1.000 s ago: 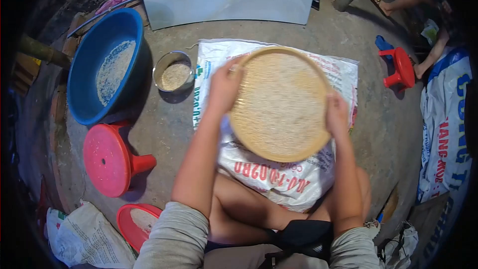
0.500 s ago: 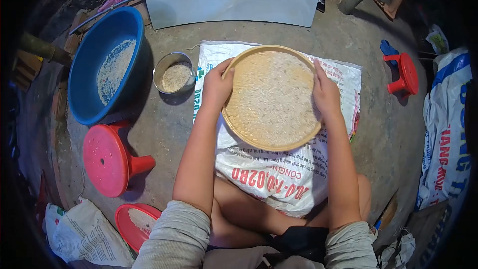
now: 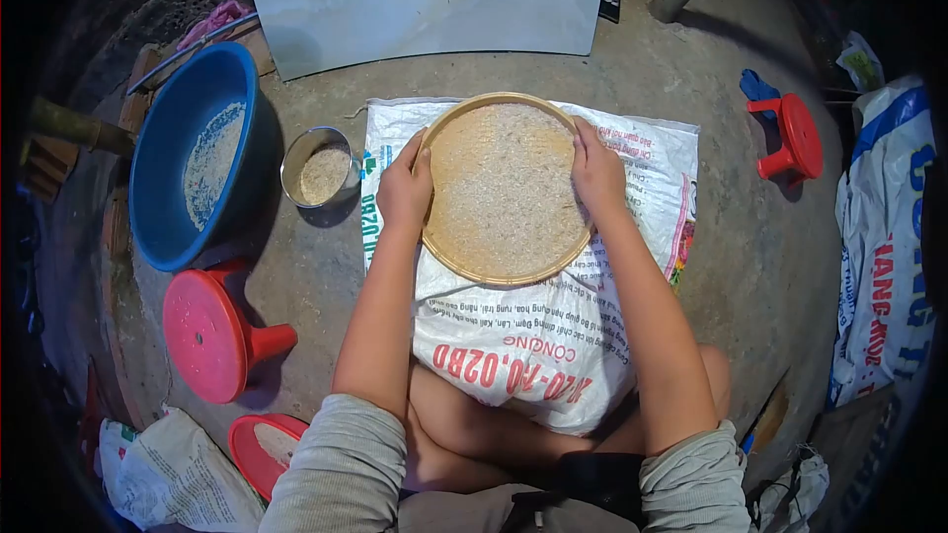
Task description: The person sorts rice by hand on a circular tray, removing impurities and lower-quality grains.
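Blue basin (image 3: pixel 188 173) at the upper left of the frame holds a little grain, and a metal pot (image 3: pixel 318 168) with grain stands just beside it, near enough to reach. In the centre, the left hand (image 3: pixel 405 192) and right hand (image 3: pixel 595 173) are closed on opposite rims of the sieve (image 3: pixel 504 188), so it stays level. It hangs above a white sack (image 3: pixel 533 336), which is spread below, probably to catch falling grain.
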A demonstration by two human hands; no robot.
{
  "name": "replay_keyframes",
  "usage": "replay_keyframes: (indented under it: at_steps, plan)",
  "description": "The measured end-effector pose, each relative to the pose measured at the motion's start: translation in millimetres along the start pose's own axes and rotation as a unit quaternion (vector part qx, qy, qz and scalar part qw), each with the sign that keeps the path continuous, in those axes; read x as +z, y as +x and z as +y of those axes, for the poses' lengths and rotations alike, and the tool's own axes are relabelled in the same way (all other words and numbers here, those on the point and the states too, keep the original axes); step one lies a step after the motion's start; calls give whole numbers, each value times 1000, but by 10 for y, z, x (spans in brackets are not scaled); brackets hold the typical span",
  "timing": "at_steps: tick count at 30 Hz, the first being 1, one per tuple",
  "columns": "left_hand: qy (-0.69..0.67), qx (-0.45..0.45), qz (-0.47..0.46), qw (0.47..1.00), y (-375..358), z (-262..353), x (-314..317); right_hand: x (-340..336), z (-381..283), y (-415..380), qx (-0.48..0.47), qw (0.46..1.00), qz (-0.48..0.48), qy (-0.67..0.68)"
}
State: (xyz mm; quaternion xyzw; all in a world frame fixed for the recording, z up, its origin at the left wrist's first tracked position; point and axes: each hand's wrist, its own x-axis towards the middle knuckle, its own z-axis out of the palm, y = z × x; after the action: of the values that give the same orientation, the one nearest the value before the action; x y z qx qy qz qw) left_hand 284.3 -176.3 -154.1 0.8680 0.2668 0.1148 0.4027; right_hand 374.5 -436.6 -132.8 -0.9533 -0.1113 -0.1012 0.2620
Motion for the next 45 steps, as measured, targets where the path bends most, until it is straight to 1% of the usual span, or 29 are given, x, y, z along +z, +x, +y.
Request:
replay_keyframes:
  at_steps: [3, 6, 10, 13, 16, 18, 19, 20, 21, 22, 23, 24, 25, 26, 27, 28, 29, 31, 32, 33, 34, 35, 37, 38, 39, 40, 43, 44, 45]
  plan:
    - [15, -5, 5, 1000, -56, 60, -44, -11, -37, -58, 17, 999, -1, -27]
    - [45, -19, 6, 999, -80, 109, -62, 23, -27, -72, 11, 999, 14, -40]
    - [65, -3, 20, 998, -69, 115, -49, 20, -23, -78, 13, 999, 17, -46]
    - [89, -24, 11, 996, -100, 132, -76, 20, -28, -76, 22, 999, 5, -28]
    - [111, -14, 15, 994, -83, 210, -127, -10, -21, -95, 13, 1000, 25, 5]
    - [159, -16, -20, 987, -66, 334, -193, -117, -40, -123, 66, 994, -26, 83]
    - [161, -15, -17, 987, -70, 345, -176, -70, 30, -137, 65, 994, -25, 87]
    - [196, 78, 80, 974, -88, 373, -155, 3, 133, -172, 27, 991, 7, 132]
    - [227, 170, 173, 943, -104, 409, -112, 55, 198, -224, -9, 984, 38, 175]
    - [188, 215, 197, 938, -151, 584, -98, -149, 89, -246, 70, 969, -77, 223]
    - [156, 274, 180, 932, -278, 735, -83, -236, 47, -240, 74, 969, -78, 223]
    - [92, 327, 109, 934, -361, 802, 85, -299, 32, -240, 120, 946, -94, 286]
    - [43, 351, 16, 935, -549, 951, 160, -389, 15, -249, 167, 917, -108, 347]
    - [0, 396, -49, 917, -715, 1036, 293, -544, -28, -284, 255, 859, -144, 419]
    - [18, 462, -105, 880, -832, 1040, 403, -652, -29, -346, 259, 860, -141, 416]
    - [34, 494, -146, 856, -945, 1049, 458, -750, -21, -419, 224, 893, -132, 367]
    - [31, 495, -146, 856, -990, 997, 496, -844, -38, -482, 186, 922, -122, 316]
    - [23, 504, -176, 845, -1039, 925, 555, -1038, -112, -604, 180, 933, -104, 293]
    - [-23, 506, -143, 850, -1031, 916, 552, -1112, -149, -667, 201, 908, -86, 358]
    - [-26, 509, -143, 848, -997, 923, 495, -1162, -175, -713, 219, 877, -67, 422]
    - [-21, 500, -197, 843, -945, 916, 420, -1183, -192, -740, 265, 837, -43, 478]
    - [-13, 489, -252, 835, -911, 905, 358, -1172, -175, -748, 265, 836, -41, 479]
    - [-30, 492, -241, 836, -922, 863, 324, -1109, -133, -770, 348, 717, -58, 601]
    - [-19, 470, -267, 841, -905, 845, 325, -1087, -129, -729, 369, 678, -67, 632]
    - [-7, 447, -290, 846, -875, 837, 312, -1066, -116, -721, 371, 676, -66, 633]
    - [-7, 446, -290, 847, -811, 831, 298, -1042, -92, -706, 358, 667, -71, 650]
    - [-53, 431, -258, 863, -687, 921, 187, -968, -150, -715, 344, 654, -97, 666]
    - [-143, 343, -260, 891, -686, 1005, 117, -940, -183, -733, 345, 647, -109, 671]
    - [-230, 250, -259, 904, -690, 1058, 81, -901, -192, -747, 346, 648, -109, 669]
